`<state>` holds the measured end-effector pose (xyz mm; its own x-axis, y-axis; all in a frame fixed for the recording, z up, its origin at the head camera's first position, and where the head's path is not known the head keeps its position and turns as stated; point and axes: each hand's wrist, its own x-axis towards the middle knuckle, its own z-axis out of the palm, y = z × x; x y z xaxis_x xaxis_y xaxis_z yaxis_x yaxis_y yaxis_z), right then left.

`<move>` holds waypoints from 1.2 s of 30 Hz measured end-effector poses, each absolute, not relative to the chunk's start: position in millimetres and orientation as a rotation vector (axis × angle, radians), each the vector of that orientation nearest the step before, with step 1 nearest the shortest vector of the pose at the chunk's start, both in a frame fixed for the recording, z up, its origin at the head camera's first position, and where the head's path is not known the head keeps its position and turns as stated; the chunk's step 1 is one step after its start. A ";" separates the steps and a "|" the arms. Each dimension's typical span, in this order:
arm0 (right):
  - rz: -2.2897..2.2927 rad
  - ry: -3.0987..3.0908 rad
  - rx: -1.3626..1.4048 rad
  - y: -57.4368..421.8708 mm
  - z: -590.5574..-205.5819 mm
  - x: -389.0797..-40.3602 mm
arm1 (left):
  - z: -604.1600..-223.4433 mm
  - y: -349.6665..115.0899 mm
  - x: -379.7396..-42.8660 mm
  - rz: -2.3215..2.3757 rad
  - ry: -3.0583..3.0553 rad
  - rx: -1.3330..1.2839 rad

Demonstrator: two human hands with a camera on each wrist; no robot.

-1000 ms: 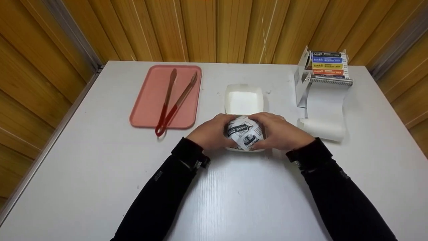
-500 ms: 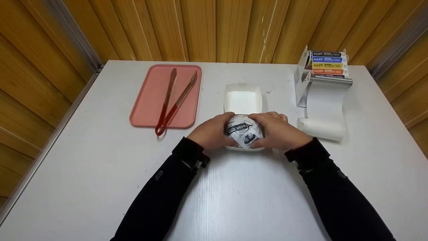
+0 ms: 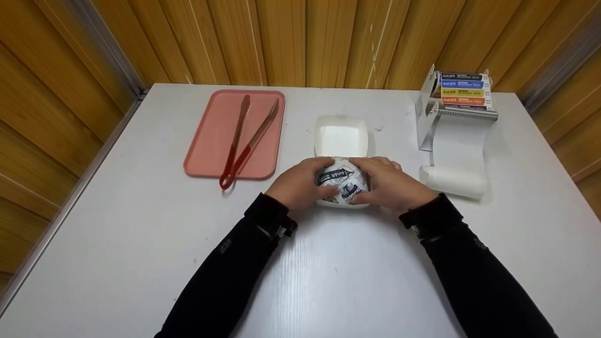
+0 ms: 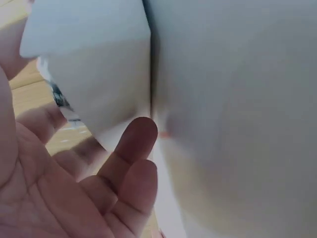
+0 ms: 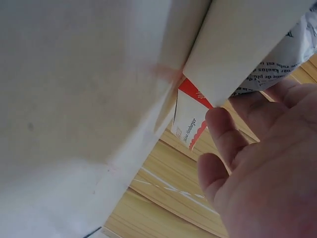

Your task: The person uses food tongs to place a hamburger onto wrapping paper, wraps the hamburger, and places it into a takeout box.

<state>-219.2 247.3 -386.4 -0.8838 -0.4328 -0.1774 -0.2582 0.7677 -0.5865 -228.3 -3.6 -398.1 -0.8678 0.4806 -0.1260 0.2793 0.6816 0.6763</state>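
Observation:
A round bundle in printed black-and-white paper (image 3: 345, 180) sits in the near half of an open white hamburger box (image 3: 341, 138), whose lid half lies back toward the wall. My left hand (image 3: 303, 185) holds the bundle from the left, its thumb across the front. From the right, my right hand (image 3: 389, 184) grips the opposite side. In the left wrist view, curled fingertips (image 4: 141, 136) are beside the box's white wall. Red print and the word "Hamburger" show on a box flap (image 5: 193, 116) in the right wrist view. The bundle's underside is hidden.
A pink tray (image 3: 202, 145) stands to the left, with red-handled tongs (image 3: 248, 150) lying across it and over its near edge. At the back right stands a metal label dispenser (image 3: 462, 94) with colored rolls; its white paper (image 3: 453, 180) curls onto the white table (image 3: 305, 281).
My left thumb has shifted up and inward over the front of the wrapped bundle. Bundle and box sit slightly farther back. Both hands stay around the bundle.

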 end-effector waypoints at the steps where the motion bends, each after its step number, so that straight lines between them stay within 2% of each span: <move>1: -0.862 2.655 -0.516 249.9 -386.2 -220.6 | -398.1 -3.0 -227.9 0.961 2.617 0.602; 8: -1.333 2.693 -0.112 256.5 -375.9 -241.4 | -389.2 -7.1 -226.5 0.940 2.641 0.499; 14: -1.413 2.445 0.137 244.3 -363.5 -267.9 | -384.9 -12.0 -227.0 0.998 2.685 0.535; 22: -1.563 2.271 0.256 228.6 -364.8 -283.7 | -392.2 -8.9 -227.9 0.885 2.722 0.637; 36: -1.689 2.448 0.177 222.0 -358.7 -278.9 | -394.5 -9.4 -228.6 0.881 2.716 0.623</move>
<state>-278.9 222.0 -358.7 -0.9798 0.0053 -0.2000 0.1889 0.3546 -0.9158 -228.6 -9.4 -394.5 -0.8862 0.4572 -0.0748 0.3264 0.7307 0.5996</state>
